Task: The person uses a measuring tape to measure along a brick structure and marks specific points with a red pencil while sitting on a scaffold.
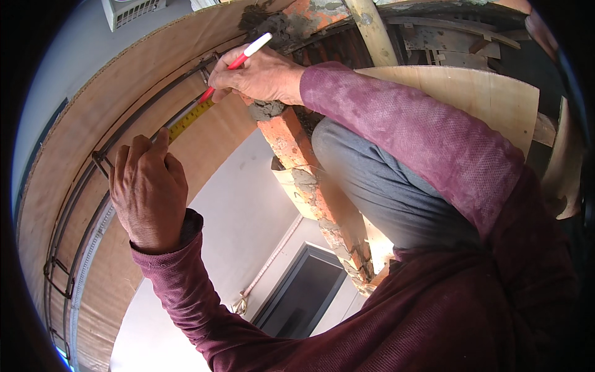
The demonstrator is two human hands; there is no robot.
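Note:
My left hand (149, 191) is closed, its fingers bent over a yellow tape measure blade (189, 121) lying along a curved plywood board. Part of that grip is hidden behind the fingers. Beyond it, my right hand (254, 75) pinches a red marker (238, 61) with a white end. The marker's red tip points down-left, close to the tape's far end. Beside both hands runs a frame of thin steel bars (133, 119) with bent ties, inside the curved boards. Below my left hand, a pale marked strip (92, 248) follows the same curve; whether it belongs to the tape, I cannot tell.
An orange brick row with mortar (288, 137) lies between my hands and my bent leg in grey trousers (378, 180). A wooden pole (373, 31) and a curved plywood sheet (458, 93) are at the upper right. Far below is a dark-framed opening (300, 297).

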